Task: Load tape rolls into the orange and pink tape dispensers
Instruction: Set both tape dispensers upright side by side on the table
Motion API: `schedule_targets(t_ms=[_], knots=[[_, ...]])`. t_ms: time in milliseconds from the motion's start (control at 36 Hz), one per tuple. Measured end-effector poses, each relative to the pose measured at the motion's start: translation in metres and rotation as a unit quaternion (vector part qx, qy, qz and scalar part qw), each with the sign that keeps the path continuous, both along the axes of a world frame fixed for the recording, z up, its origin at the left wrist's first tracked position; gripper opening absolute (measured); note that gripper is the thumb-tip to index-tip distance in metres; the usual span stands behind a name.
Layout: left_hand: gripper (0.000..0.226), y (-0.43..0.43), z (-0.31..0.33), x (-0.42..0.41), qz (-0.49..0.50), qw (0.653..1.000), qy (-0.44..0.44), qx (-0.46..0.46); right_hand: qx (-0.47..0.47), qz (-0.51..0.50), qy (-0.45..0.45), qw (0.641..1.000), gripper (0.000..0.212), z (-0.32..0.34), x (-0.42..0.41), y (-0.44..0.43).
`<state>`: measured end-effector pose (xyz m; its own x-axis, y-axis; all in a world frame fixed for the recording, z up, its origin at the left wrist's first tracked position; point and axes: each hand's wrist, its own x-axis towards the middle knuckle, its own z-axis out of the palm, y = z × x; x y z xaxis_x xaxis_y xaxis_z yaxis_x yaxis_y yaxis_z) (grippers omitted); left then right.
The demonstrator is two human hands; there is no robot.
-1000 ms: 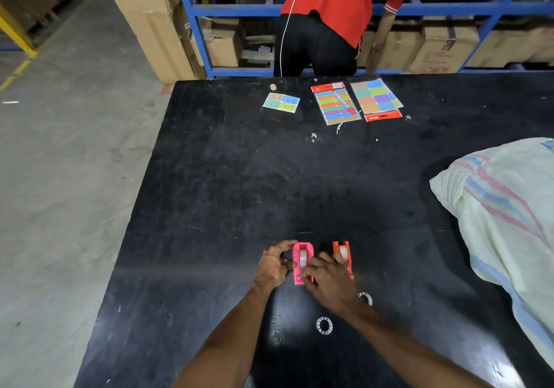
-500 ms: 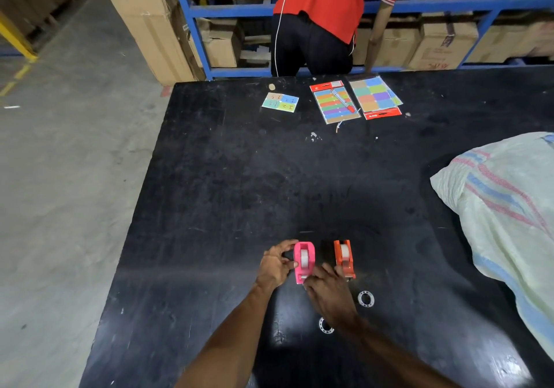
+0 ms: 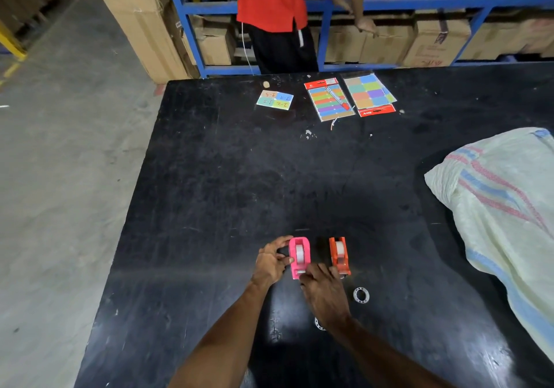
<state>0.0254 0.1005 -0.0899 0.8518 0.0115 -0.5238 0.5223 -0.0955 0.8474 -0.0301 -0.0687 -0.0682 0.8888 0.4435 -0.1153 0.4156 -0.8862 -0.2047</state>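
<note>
A pink tape dispenser [image 3: 299,256] stands on the black table [image 3: 227,195] with a white tape roll seated in it. My left hand [image 3: 270,261] grips its left side. My right hand [image 3: 325,293] touches its near end by the cutter, fingertips pinched there; whether they hold tape I cannot tell. An orange tape dispenser [image 3: 339,254], also with a white roll in it, stands just to the right, untouched. One clear plastic ring [image 3: 361,294] lies right of my right hand. A second ring [image 3: 319,324] is half hidden under my right wrist.
A large woven sack [image 3: 506,216] covers the table's right side. Colourful sticker sheets [image 3: 329,100], a second sheet [image 3: 369,93] and a small card [image 3: 275,100] lie at the far edge. A person in a red shirt [image 3: 271,4] stands beyond, before blue shelving with cardboard boxes.
My right hand slid back from over the pink dispenser to its near end, uncovering the roll and the orange dispenser. The person behind the table straightened up.
</note>
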Motion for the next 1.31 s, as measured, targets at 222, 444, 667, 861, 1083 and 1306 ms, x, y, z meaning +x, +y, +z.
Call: schedule_targets(t_ms=[222,444,667,861,1083,1306], knots=[[0.059,-0.003,0.004,0.003,-0.046,0.995,-0.027,0.085,0.004,0.003,0.021,1.0,0.015,0.001,0.004,0.0],[0.064,-0.001,0.011,-0.005,-0.094,0.982,-0.036,0.157,0.011,0.011,0.038,0.999,0.011,0.001,0.007,-0.005],[0.057,0.006,0.008,-0.031,-0.013,0.971,-0.08,0.223,0.055,0.031,-0.004,0.998,0.007,0.011,-0.005,-0.028],[0.01,-0.025,0.03,-0.104,-0.078,0.92,-0.237,0.303,0.047,-0.119,-0.079,0.989,0.008,0.016,-0.034,-0.1],[0.067,-0.066,0.002,-0.144,-0.271,0.897,-0.135,0.321,0.004,-0.121,0.083,0.989,0.066,0.001,-0.053,-0.126],[0.037,-0.077,0.002,-0.149,-0.283,0.888,-0.17,0.319,0.021,-0.12,0.12,0.985,0.045,0.01,-0.063,-0.119]])
